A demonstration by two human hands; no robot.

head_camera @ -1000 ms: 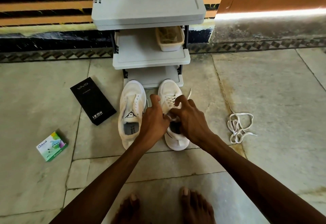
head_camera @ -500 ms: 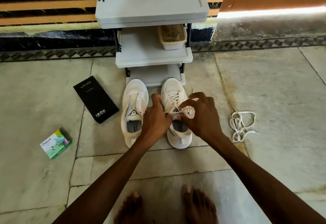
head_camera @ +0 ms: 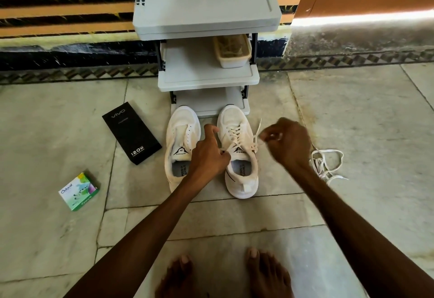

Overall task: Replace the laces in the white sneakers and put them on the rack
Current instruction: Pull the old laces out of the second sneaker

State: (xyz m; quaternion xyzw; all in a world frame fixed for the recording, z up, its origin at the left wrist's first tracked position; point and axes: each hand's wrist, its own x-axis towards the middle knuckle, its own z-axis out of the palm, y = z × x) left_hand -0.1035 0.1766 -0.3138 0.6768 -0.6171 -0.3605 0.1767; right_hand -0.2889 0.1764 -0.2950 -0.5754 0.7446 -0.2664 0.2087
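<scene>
Left side: my left fingers [head_camera: 220, 159] were curled, pinching one end of the lace [head_camera: 235, 133] just over the tongue of the right sneaker [head_camera: 232, 115].
Right side: my right fingers [head_camera: 272, 134] were curled round the other end, held out to the right of that shoe, the tip sticking up.
Right sneaker: it stood on the floor, toe at the foot of the rack [head_camera: 206, 77], the lace crossed through its eyelets.
Left sneaker [head_camera: 182, 131]: it stood just beside it on the left, unlaced.
Loose lace [head_camera: 315, 162]: it lay tangled on the floor to the right, near my right wrist.
Rack: a tray [head_camera: 231, 62] sat at the right of the middle shelf.
Floor, left: a black box [head_camera: 131, 132] lay there, and nearer, a green box [head_camera: 78, 191].
Near edge: my bare feet [head_camera: 265, 272] showed.
</scene>
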